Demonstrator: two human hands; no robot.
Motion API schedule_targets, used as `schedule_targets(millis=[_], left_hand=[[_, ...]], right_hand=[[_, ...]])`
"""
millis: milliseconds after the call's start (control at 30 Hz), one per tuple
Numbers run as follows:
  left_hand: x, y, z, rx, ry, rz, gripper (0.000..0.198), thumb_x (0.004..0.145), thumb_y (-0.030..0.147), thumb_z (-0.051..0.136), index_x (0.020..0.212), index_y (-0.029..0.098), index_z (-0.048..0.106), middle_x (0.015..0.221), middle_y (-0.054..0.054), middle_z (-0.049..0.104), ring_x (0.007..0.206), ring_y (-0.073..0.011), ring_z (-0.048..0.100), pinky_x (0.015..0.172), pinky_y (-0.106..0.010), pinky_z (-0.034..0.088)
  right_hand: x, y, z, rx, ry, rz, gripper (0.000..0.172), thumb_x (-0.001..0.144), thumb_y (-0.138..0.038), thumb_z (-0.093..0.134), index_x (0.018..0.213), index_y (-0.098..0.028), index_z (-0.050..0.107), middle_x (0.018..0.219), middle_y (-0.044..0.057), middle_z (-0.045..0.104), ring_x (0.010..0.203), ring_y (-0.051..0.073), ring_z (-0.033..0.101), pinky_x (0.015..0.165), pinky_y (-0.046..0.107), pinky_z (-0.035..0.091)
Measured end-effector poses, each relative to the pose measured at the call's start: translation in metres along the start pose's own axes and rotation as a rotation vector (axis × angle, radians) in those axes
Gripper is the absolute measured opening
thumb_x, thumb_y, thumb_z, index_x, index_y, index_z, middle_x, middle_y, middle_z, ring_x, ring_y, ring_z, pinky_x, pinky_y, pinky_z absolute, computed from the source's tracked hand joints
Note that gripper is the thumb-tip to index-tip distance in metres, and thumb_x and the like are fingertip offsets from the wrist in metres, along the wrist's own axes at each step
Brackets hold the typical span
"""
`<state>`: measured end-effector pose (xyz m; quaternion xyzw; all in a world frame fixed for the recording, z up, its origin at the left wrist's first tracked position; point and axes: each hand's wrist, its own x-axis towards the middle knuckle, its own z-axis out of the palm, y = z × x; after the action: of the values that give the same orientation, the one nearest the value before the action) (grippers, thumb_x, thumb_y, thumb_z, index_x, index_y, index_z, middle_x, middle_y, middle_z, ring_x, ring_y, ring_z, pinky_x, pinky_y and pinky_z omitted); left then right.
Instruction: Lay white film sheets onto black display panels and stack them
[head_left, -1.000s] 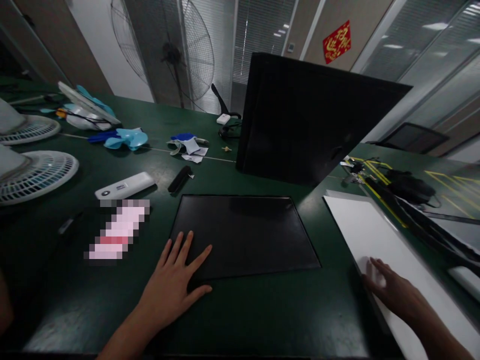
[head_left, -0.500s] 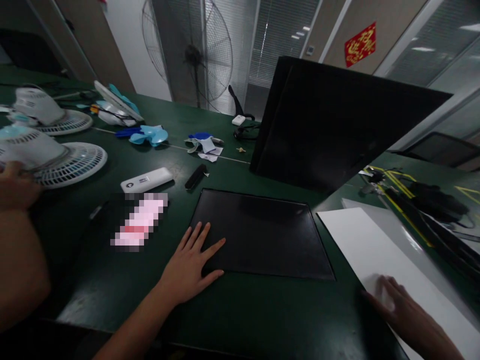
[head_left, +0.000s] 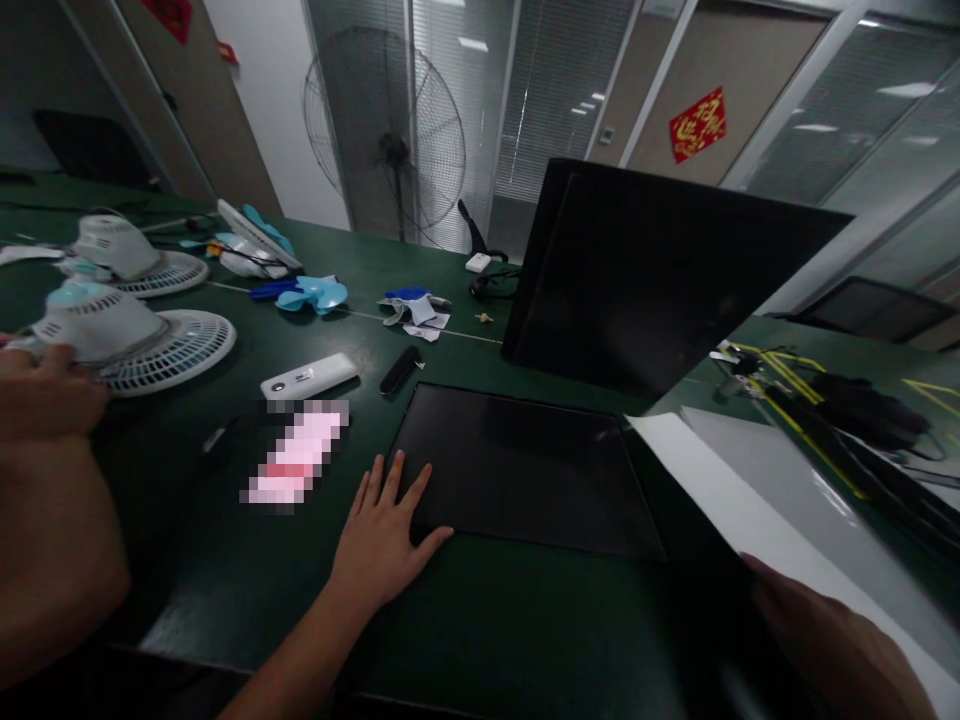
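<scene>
My left hand (head_left: 382, 540) lies flat with fingers spread on the near left corner of a flat black panel (head_left: 525, 470) that rests on the green table (head_left: 525, 640). My right hand (head_left: 832, 640) is at the bottom right, closed on the near edge of a white sheet (head_left: 720, 490). The sheet is tilted up off a grey panel (head_left: 817, 500) beneath it, and its dark underside shows toward the black panel. My right fingertips are hidden by the sheet.
A large black screen (head_left: 660, 270) stands upright behind the panel. To the left lie a white remote (head_left: 309, 375), a black marker (head_left: 400, 369), blue fan blades (head_left: 311, 295) and white fan grilles (head_left: 150, 345). Another person's hand (head_left: 45, 390) holds one fan. Cables (head_left: 840, 400) lie at right.
My right hand has raised the white sheet's near edge off the grey panel and tilted it toward the black panel. My left hand stays on the corner. The view shifted left.
</scene>
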<state>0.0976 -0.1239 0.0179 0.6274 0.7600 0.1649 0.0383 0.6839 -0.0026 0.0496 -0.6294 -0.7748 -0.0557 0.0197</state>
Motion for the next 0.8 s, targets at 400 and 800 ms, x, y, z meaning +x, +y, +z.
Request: schedule_targets(millis=[400,800], left_hand=[[0.049,-0.009,-0.04,-0.04,-0.071,-0.106,0.083,0.104,0.07,0.035,0.164,0.012,0.042,0.164,-0.021,0.05,0.143,-0.038,0.057,0.119,-0.052,0.045],[0.15,-0.023,-0.023,0.122,-0.246,0.141,0.091,0.084,0.08,0.065,0.156,0.026,0.056,0.168,-0.02,0.042,0.152,-0.044,0.044,0.122,-0.056,0.039]], right_hand=[[0.039,-0.251,-0.036,0.112,-0.246,-0.751,0.055,0.098,-0.014,0.049,0.152,-0.019,0.061,0.159,0.015,0.052,0.145,0.035,0.053,0.116,0.06,0.049],[0.129,-0.204,-0.024,0.44,-0.084,-0.497,0.05,0.105,-0.056,0.05,0.139,-0.026,0.072,0.141,0.009,0.067,0.135,0.028,0.058,0.122,0.046,0.04]])
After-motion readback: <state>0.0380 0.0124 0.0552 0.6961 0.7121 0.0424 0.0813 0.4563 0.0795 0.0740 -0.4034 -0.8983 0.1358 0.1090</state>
